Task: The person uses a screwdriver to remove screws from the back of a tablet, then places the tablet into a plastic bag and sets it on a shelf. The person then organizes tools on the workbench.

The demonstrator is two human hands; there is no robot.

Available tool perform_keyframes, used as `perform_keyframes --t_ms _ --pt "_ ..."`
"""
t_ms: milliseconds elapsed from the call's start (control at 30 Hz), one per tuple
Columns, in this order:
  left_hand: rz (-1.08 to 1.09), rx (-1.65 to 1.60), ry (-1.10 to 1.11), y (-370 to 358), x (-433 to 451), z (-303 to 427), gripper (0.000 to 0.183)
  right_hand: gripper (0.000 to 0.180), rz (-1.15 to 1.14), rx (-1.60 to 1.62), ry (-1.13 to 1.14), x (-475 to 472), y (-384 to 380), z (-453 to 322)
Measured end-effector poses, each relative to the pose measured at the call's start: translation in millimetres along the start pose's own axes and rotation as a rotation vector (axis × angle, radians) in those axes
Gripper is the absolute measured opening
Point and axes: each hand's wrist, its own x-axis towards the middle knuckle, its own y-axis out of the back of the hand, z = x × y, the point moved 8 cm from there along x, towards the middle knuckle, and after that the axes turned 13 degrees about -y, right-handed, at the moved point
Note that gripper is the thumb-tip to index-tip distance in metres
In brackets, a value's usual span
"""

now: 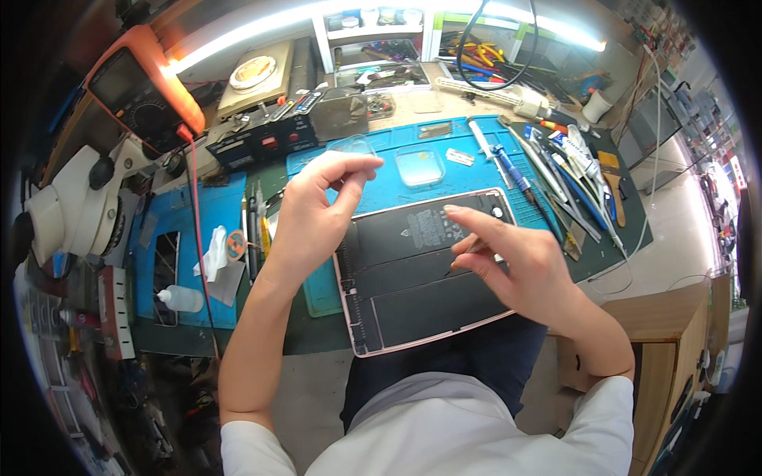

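Note:
An opened tablet (417, 303) lies in front of me, its black battery cells exposed inside a pink-gold frame. One cell carries a printed label (424, 229). Over the tablet's right half, my right hand (512, 256) pinches a small thin tool (474, 245); its dark tip points down at the cells, and the fingers hide much of it. My left hand (321, 208) is raised above the tablet's upper left corner, thumb and fingers curled together. Nothing shows between those fingertips. Behind the tablet, a shallow clear plastic box (419, 166) rests on the blue work mat (381, 178).
Tweezers, brushes and tubes (571, 172) crowd the right. A syringe (515, 172) lies nearer. Leftward are a phone (166, 268), a squeeze bottle (180, 298), a microscope (65, 208) and an orange multimeter (143, 89) with a red lead (196, 220) hanging down.

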Motion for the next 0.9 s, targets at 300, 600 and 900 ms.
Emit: perform_keyframes --t_ms 300,600,900 --pt "-0.504 -0.536 0.423 -12.4 -125.4 64.5 0.025 0.044 0.318 -0.049 -0.329 -23.7 60.2 65.2" --pt "-0.176 -1.161 0.780 -127.8 -235.9 19.2 0.062 0.032 0.517 -0.448 -0.308 -53.0 74.3 103.6" --pt "-0.009 -0.972 0.861 -122.8 -211.0 21.1 0.059 0.023 0.661 -0.457 -0.124 -89.0 56.5 95.2"
